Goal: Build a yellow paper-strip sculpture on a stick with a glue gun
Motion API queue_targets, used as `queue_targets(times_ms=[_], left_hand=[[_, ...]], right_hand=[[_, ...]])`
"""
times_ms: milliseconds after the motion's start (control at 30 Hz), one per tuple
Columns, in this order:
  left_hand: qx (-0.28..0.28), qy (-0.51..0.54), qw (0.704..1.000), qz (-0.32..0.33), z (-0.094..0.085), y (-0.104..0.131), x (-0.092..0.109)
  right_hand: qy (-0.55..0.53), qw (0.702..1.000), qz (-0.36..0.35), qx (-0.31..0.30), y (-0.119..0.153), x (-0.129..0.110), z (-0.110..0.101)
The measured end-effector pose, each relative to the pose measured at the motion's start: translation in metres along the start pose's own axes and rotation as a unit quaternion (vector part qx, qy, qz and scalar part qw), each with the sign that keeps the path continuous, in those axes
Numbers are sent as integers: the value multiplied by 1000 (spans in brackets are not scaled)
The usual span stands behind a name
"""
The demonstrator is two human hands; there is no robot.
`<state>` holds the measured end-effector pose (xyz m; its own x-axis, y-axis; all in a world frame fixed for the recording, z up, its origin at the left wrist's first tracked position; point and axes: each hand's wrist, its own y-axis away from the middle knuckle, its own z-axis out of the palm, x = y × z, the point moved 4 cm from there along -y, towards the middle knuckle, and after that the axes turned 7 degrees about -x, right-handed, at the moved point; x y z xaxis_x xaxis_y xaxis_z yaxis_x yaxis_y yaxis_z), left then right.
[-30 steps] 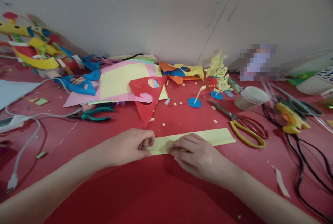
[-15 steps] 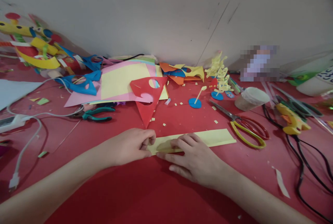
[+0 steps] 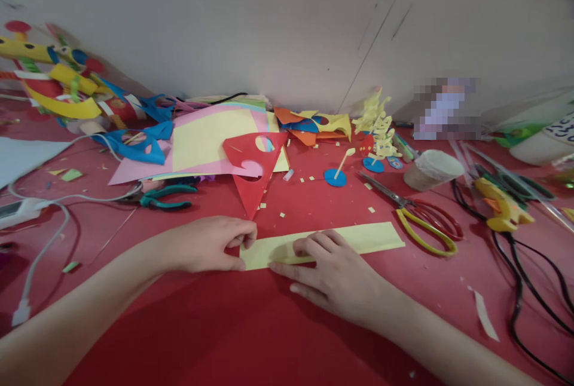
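A folded pale yellow paper strip (image 3: pixel 376 236) lies slantwise across the red table. My left hand (image 3: pixel 215 245) is at its left end, thumb tip by the lower corner and curled fingers by the upper one; thumb and fingers are apart, and the paper's end shows between them. My right hand (image 3: pixel 327 266) rests on the middle of the strip, fingers spread and holding it down. Part of the paper is hidden beneath that hand. Just beyond my left hand lies a red paper scrap (image 3: pixel 253 165) with cut-out holes.
Scissors (image 3: pixel 408 210) with red and yellow handles lie right of the strip, near a paper cup (image 3: pixel 433 169) and a yellow glue gun (image 3: pixel 500 204). Teal-handled pliers (image 3: pixel 165 196) lie at left. Coloured paper sheets (image 3: pixel 201 141) and a blue disc with a stick (image 3: pixel 335 177) stand behind.
My left hand has slid a little left along the strip to its end, uncovering more of the paper. My right hand has stayed in place.
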<state>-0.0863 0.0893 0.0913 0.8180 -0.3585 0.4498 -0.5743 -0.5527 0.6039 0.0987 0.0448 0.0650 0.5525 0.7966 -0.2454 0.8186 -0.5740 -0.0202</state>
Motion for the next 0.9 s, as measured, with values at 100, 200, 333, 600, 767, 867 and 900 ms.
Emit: queue_targets(times_ms=[100, 200, 333, 600, 767, 867, 900], left_hand=[[-8, 3, 1000, 8, 0, 1, -2], [-11, 2, 1000, 13, 1, 0, -3], [-11, -3, 1000, 21, 0, -1, -3], [-3, -4, 1000, 25, 0, 0, -3], [-9, -4, 1000, 25, -1, -1, -3], [-9, -4, 1000, 21, -3, -2, -3], [-9, -5, 1000, 20, -3, -2, -3]], right_hand=[[0, 1000, 0, 4, 0, 0, 0], [7, 1000, -1, 8, 1, -1, 1], [37, 999, -20, 32, 4, 0, 1], [105, 988, -58, 98, 20, 9, -7], [118, 985, -58, 111, 31, 13, -11], [120, 985, -52, 110, 36, 16, -13], [118, 986, -48, 108, 38, 18, -14]])
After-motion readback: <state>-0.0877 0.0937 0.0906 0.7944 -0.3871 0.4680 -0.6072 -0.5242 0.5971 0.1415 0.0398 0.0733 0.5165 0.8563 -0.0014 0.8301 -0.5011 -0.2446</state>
